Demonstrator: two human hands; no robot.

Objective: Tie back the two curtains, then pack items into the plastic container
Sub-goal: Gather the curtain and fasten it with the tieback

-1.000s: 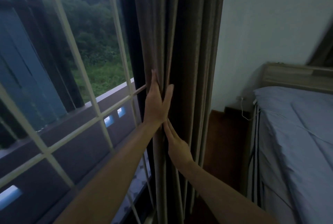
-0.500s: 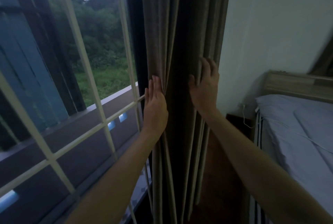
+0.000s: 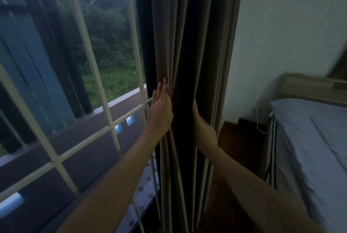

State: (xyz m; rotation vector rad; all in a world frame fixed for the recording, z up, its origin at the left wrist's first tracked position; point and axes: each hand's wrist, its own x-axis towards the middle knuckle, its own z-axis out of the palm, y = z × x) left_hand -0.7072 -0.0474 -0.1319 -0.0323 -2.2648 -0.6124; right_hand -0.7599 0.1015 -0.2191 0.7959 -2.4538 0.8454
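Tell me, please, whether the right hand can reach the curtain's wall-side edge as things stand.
Probably yes: the right hand lies against the curtain on that side, its fingers hidden among the folds, and nothing stands between.

window (image 3: pixel 78 86) left of curtain (image 3: pixel 189 45), wall (image 3: pixel 285 26) and bed (image 3: pixel 315 139) to its right

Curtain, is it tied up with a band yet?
No, the curtain hangs in loose folds with only the left hand and right hand on it, no band around it.
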